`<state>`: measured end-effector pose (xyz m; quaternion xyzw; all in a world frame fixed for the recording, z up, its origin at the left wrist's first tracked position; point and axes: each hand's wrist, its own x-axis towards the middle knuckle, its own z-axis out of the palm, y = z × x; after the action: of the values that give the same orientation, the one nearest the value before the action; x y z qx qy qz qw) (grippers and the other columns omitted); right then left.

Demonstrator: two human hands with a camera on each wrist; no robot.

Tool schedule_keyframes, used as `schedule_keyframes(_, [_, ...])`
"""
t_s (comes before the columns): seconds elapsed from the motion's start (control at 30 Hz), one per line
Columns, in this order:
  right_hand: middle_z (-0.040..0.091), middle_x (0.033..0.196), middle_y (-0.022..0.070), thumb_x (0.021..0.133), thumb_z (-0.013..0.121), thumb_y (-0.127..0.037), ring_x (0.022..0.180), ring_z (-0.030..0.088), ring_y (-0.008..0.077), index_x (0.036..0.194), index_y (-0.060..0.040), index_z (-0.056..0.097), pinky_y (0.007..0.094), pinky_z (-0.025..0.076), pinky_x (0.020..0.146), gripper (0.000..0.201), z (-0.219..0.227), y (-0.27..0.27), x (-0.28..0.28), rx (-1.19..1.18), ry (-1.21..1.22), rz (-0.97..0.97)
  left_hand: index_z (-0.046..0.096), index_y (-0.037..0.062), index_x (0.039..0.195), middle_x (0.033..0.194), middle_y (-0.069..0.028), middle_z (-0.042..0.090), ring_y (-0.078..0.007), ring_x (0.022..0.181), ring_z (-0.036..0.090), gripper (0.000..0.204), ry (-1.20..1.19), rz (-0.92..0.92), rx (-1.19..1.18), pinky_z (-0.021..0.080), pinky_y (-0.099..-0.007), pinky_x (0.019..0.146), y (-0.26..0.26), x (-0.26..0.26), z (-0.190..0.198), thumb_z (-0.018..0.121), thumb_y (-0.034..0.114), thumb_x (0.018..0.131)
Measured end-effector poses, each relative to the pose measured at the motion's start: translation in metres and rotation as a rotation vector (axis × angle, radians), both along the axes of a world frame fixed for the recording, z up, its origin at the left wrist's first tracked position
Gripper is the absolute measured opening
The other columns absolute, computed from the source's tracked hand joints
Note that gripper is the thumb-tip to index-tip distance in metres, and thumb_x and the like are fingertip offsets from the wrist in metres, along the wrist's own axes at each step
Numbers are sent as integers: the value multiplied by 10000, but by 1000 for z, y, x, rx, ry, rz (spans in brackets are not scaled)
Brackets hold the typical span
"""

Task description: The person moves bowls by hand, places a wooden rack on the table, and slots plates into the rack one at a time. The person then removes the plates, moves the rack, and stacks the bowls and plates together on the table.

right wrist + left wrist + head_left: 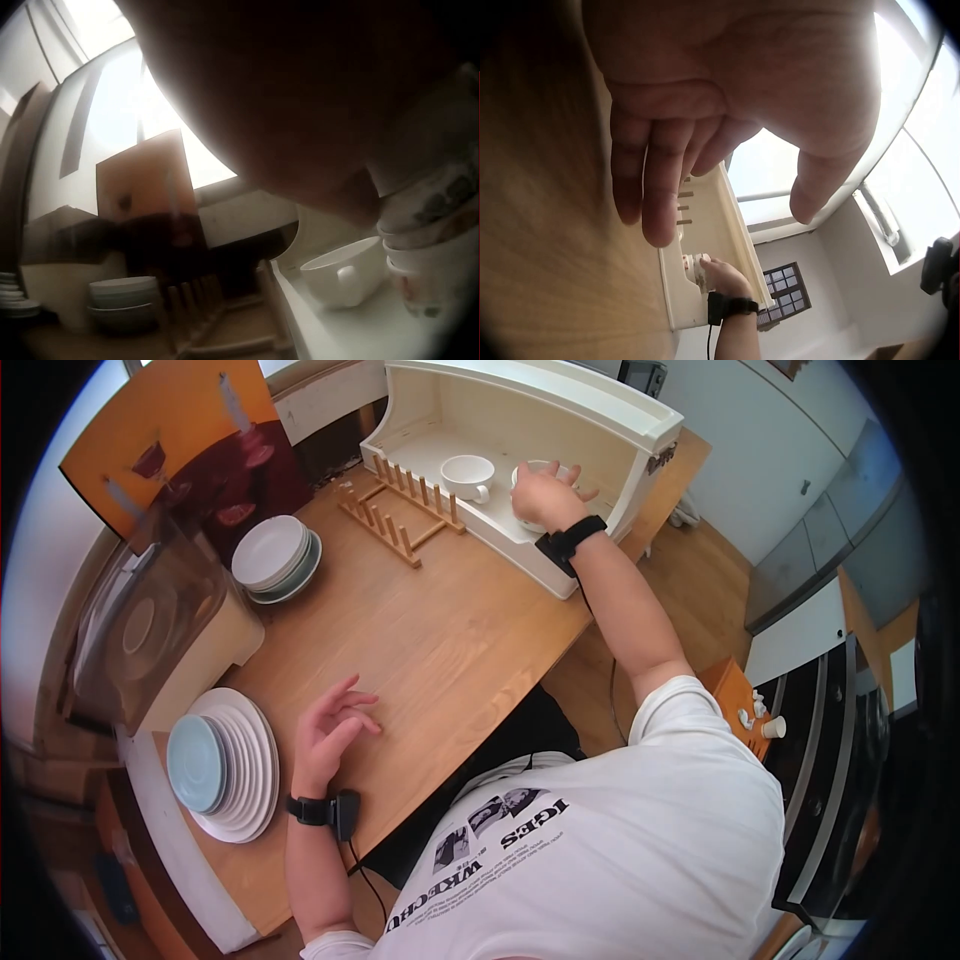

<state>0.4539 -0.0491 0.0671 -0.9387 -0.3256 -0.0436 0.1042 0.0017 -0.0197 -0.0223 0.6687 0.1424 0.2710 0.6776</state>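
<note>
My right hand (550, 497) reaches into a white shelf unit (545, 565) and grips a white bowl (526, 468) at its rim, covering much of it. In the right wrist view, patterned white bowls (431, 262) are stacked under this hand, which is dark and blurred there. Beside them stands a white cup (466, 477) with its handle toward me. My left hand (325, 735) hovers over the wooden table with relaxed fingers and holds nothing; its palm shows in the left wrist view. Closest to it is a stack of white plates (262, 770) topped by smaller light-blue dishes (196, 764).
A wooden plate rack (385, 510) stands against the shelf's front. Further left are stacked bowls and plates (270, 555), a lidded plastic container (170, 620) and an orange picture panel (190, 440). The table's near edge (480, 720) runs along my body.
</note>
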Motion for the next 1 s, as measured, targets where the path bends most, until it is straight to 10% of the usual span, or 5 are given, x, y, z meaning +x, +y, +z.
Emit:
schedule_keyframes(0.13, [512,1445,339,935,635,-253,1363,474,540,1288,1,609,660,413,1097,435,5,7,-36,291,-377,423,491,-41,1498,1263,-209,673,-236,927,722,580,15,-26,-71,557,-391,913,2,-1,2,660,73,955])
schedule_keyframes(0.23, [596,1341,303,946,641,-263,1335,526,450,1359,11,565,487,485,1068,501,6,33,-59,185,273,814,481,-40,1506,1257,-204,674,-230,927,723,579,30,-12,-77,557,-382,906,3,-2,0,655,61,964])
schedule_keyframes(0.47, [650,1070,321,907,627,-189,1017,647,467,1156,105,563,513,536,908,391,-61,72,-114,188,147,952,492,-39,1496,1263,-193,675,-211,944,714,539,31,199,3,545,-351,942,1,-3,5,623,81,988])
schedule_keyframes(0.8, [586,1398,282,911,595,-84,1282,586,400,1480,30,479,426,478,1102,592,23,-10,-240,494,363,1581,285,-2,1611,1538,-192,457,-268,1367,513,822,-40,511,168,432,-392,1136,15,-4,-5,729,26,920])
schedule_keyframes(1.0, [670,1133,228,977,637,-295,1132,610,393,1144,28,678,446,498,981,366,-3,60,-136,293,-149,1225,279,1,1615,1558,-228,440,-294,1431,463,855,60,568,245,380,-412,1190,14,-4,-7,754,55,905])
